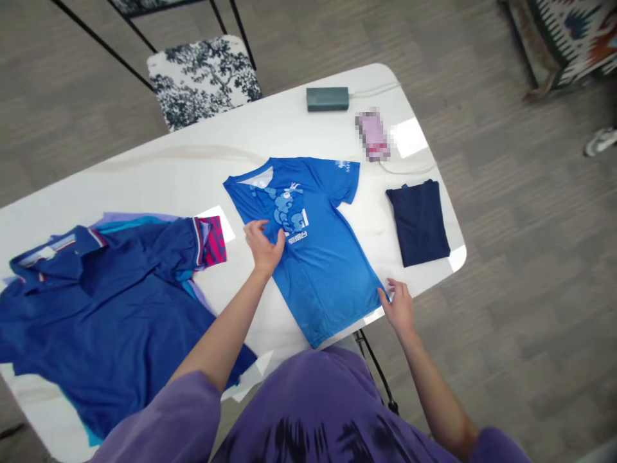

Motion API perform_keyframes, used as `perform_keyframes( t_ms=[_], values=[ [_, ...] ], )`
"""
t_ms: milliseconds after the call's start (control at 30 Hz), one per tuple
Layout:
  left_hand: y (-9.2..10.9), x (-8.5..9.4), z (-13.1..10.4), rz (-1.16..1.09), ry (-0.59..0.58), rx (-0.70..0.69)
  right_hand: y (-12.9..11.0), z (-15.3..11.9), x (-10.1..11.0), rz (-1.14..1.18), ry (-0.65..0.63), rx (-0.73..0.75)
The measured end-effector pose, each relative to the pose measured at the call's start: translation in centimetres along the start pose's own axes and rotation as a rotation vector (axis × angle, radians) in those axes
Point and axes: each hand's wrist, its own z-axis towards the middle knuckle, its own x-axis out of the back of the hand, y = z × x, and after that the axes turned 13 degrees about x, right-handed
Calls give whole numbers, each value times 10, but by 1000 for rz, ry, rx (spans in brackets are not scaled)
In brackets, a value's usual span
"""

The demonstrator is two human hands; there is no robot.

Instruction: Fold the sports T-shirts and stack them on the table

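A blue T-shirt [332,257] with a printed cartoon figure and white lettering lies on the white table, folded lengthwise so one sleeve points to the far right. Its collar faces the upper left. My left hand [264,247] is over the shirt's left folded edge, beside the print, thumb and fingers apart. At the lower right hem corner, my right hand [399,307] has its thumb close to the fabric and its fingers spread. Whether either hand presses on the cloth I cannot tell.
Left on the table [183,145] lies a pile of shirts, a navy polo shirt [116,302] on top. To the right sit a folded dark navy garment [418,224], a blurred pink phone [373,136] and a dark green box-shaped device [328,99] with a cable. A patterned chair [205,80] stands behind.
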Motion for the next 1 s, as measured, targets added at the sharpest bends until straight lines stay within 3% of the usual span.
perform_keyframes(
  t_ms=[133, 233, 300, 367, 433, 500, 600, 667, 800, 900, 1000],
  values=[
    [131, -89, 72, -2, -354, -159, 35, -36, -3, 16, 64, -75],
    [201, -167, 98, 103, -443, -212, 41, -43, -12, 16, 96, -146],
    [225, -211, 107, 155, -432, -196, 42, -45, -18, 13, 106, -201],
    [235, -246, 115, 189, -408, -163, 43, -47, -21, 22, 99, -238],
    [236, -269, 122, 222, -410, -151, 42, -48, -23, 58, 86, -257],
    [235, -279, 129, 238, -438, -163, 40, -49, -23, 125, 67, -263],
    [233, -272, 133, 167, -482, -151, 35, -52, -19, 234, 57, -246],
    [231, -252, 135, 36, -501, -83, 28, -56, -13, 302, 95, -233],
    [204, -178, 138, -370, -560, 202, 8, -71, 4, 432, 107, -188],
    [158, -112, 137, -611, -545, 416, -9, -84, 10, 413, -17, -79],
    [106, -65, 128, -585, -486, 488, -25, -95, 2, 320, -156, 22]
  ],
)
